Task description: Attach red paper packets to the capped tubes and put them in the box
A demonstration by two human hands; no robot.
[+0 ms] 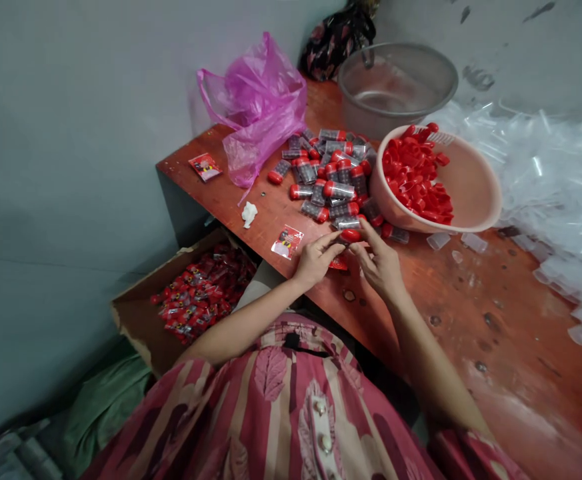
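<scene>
A small container with a red cap (351,235) is held between both hands at the table's near edge. My left hand (317,261) pinches its left end, fingers closed. My right hand (379,261) grips the right side with thumb and fingertips. Just beyond the hands lies a pile of clear containers with red caps (339,191). Under the hands, a red packet (338,263) is partly covered. To the left, a printed sachet (287,242) lies flat on the red-brown table (435,287).
A pink bowl (475,177) of red caps stands right of the pile, before a metal basin (398,80). Clear plastic pieces (545,167) heap at right. A purple bag (265,100) lies at back left. Below sits a cardboard box (138,330) of filled containers.
</scene>
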